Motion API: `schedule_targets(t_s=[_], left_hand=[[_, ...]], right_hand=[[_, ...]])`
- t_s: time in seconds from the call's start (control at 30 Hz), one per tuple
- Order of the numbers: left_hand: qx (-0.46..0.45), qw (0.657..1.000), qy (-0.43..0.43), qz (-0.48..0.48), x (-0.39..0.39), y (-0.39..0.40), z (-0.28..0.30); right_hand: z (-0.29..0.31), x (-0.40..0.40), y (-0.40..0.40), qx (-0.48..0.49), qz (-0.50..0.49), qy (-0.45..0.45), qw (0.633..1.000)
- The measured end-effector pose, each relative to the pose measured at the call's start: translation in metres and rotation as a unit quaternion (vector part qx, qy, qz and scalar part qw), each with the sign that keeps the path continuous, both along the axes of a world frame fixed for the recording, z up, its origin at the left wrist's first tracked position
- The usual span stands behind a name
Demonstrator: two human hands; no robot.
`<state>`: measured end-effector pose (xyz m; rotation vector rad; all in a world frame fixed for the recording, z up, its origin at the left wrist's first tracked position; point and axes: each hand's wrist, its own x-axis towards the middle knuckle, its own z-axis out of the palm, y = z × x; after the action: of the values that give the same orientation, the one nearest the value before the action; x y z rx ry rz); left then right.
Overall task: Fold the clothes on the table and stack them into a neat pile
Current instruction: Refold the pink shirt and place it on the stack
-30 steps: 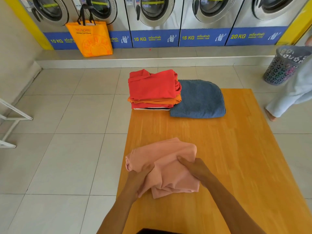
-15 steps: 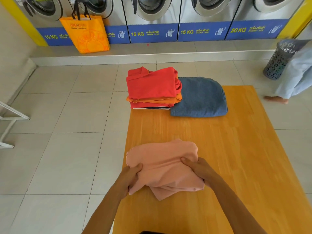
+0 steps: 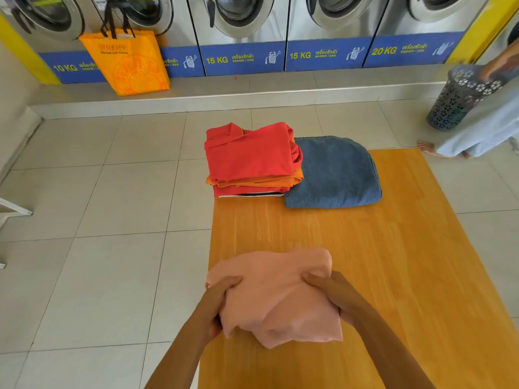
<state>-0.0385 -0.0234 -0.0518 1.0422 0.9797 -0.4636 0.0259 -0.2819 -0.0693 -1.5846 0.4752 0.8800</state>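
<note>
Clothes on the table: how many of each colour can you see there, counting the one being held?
Red: 2, top and a lower layer of the stack
Orange: 1, between the reds
Blue: 1, folded beside the stack
Pink: 1, gripped by the left hand and right hand
Total: 5, plus a dark-and-white edge at the stack's bottom, colour unclear

Blue panels (image 3: 244,58) under the washing machines (image 3: 241,15) read "10 KG", "15 KG", "15 KG", "20 KG".

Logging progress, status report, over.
Left hand and right hand both grip pink garment. Red-topped stack waits ahead. Path clear.
</note>
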Motion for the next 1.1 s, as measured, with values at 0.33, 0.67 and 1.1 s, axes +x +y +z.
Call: schedule_targets(t_s=[0.33,0.67,1.1], left_hand=[[-0.169,0.974,-0.047,0.144,-0.004,0.029,0.054],[-0.265,0.874,0.024,0.405,-0.029,0.035,0.021],[0.39,0.904,-0.143,-0.101,0.027,0.011,0.013]], right_hand=[[0.043,0.012,0.002,0.144,-0.052,0.072,0.986],[0.025,0.008,0.014,0.375,-0.395,0.253,0.799],[0.032,0.035,0.022,-0.116,-0.073,-0.136,0.981]])
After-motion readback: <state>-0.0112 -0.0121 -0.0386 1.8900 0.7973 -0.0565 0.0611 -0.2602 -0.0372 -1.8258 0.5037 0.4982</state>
